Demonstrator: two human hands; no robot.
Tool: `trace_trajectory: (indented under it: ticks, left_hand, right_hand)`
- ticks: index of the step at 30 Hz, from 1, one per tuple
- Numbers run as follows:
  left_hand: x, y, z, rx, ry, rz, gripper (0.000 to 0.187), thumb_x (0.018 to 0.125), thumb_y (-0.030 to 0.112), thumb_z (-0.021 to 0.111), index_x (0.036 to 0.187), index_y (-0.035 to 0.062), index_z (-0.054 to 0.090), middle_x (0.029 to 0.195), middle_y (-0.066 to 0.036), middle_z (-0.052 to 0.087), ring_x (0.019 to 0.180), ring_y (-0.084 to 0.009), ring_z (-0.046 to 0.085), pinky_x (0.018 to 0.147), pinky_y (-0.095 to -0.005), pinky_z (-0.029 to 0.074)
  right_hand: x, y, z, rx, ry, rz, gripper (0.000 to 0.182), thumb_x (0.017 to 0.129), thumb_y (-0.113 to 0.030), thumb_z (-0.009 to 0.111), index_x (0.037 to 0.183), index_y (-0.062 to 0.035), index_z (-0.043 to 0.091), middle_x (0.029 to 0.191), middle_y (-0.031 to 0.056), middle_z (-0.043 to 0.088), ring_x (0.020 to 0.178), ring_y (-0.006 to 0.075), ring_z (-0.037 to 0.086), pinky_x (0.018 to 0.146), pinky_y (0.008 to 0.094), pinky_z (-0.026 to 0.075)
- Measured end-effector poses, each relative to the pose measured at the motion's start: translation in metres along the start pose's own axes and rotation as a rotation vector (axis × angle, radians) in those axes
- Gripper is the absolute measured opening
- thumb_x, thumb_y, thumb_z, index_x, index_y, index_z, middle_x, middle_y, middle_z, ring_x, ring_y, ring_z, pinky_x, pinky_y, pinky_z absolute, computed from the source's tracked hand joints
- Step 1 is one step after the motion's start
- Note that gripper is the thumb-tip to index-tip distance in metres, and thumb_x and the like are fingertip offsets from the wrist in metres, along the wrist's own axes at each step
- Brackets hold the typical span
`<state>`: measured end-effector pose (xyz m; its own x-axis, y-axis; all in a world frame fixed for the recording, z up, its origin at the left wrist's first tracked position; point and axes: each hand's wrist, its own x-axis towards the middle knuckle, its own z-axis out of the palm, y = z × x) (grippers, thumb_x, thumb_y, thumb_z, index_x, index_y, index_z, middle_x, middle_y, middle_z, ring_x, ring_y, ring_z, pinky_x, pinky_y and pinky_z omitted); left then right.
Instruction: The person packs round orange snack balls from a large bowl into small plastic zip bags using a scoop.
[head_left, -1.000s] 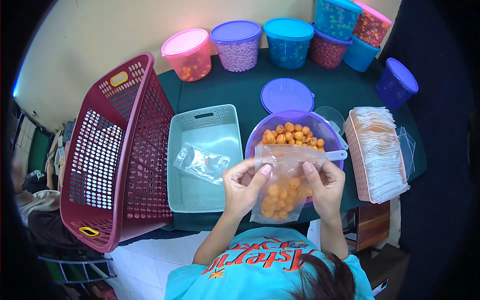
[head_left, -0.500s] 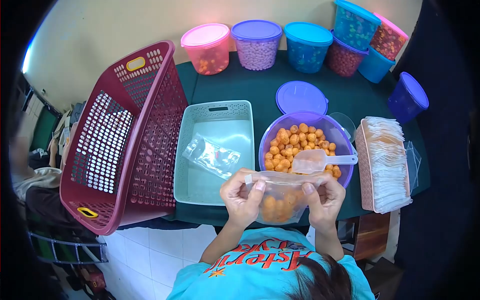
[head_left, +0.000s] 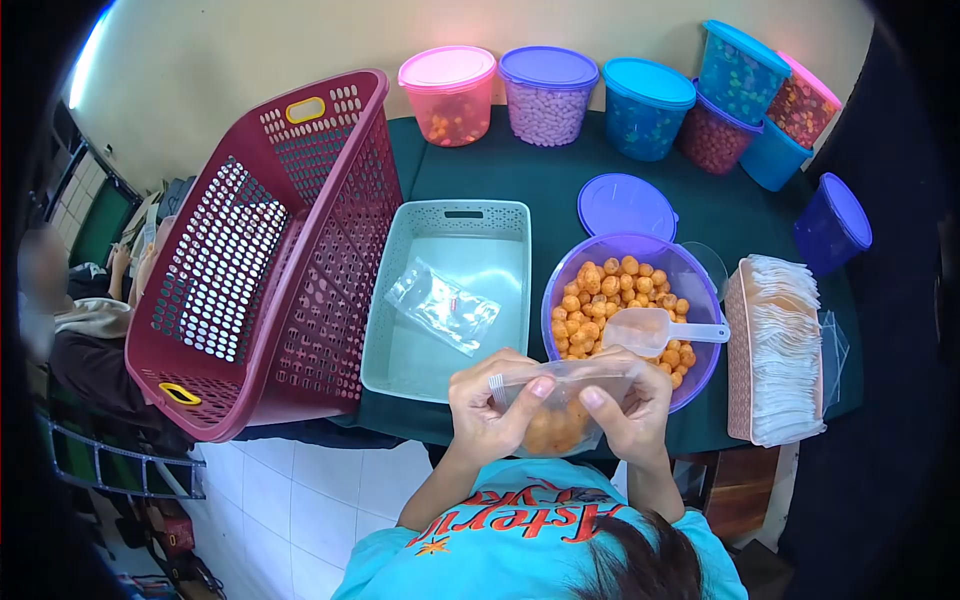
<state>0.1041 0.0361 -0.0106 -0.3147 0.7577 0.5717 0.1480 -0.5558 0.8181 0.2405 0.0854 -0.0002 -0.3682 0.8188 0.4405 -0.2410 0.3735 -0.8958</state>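
A clear plastic bag (head_left: 560, 425) with several orange balls in its lower part is held in front of my shirt. My left hand (head_left: 492, 410) pinches its top edge on the left, the thumb lying on the front. My right hand (head_left: 632, 408) pinches the top edge on the right, so the two thumbs are close together. Just beyond the hands, a purple bowl (head_left: 705, 375) holds orange balls (head_left: 600, 290), with a clear scoop (head_left: 645, 330) resting on them. Inside a pale green tray (head_left: 400, 375) lies a flat clear bag (head_left: 445, 308).
A maroon basket (head_left: 325, 300) stands at the left. Lidded tubs line the back, including a pink one (head_left: 450, 105). Behind the bowl lies a purple lid (head_left: 626, 207). A pink box (head_left: 738, 365) of white packets is at the right. Another person (head_left: 95, 320) is at far left.
My thumbs have moved closer together along the bag's top edge. The camera view has shifted, so the table's objects appear farther right.
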Motion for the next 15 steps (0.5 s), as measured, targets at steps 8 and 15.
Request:
trace_trajectory:
  ticks: [8,15]
  left_hand:
    - [0.001,0.006,0.000,-0.079,-0.107,-0.077,0.008,0.071,-0.003,0.061,0.079,-0.0034,0.062,0.072,-0.013,0.061,0.062,-0.0151,0.057,0.057,-0.0238,0.044]
    - [0.002,0.010,-0.002,-0.022,-0.138,-0.090,0.009,0.072,-0.001,0.060,0.080,-0.0046,0.062,0.077,-0.013,0.061,0.064,-0.0166,0.058,0.059,-0.0246,0.044]
  right_hand:
    - [-0.002,-0.006,0.004,-0.097,0.003,-0.065,0.005,0.071,0.001,0.059,0.075,0.0018,0.059,0.072,0.0093,0.058,0.066,0.0143,0.055,0.060,0.0239,0.042]
    - [0.002,-0.002,0.007,0.064,-0.035,-0.037,0.013,0.069,0.001,0.062,0.081,0.0000,0.059,0.080,0.0084,0.057,0.070,0.0146,0.055,0.063,0.0241,0.042]
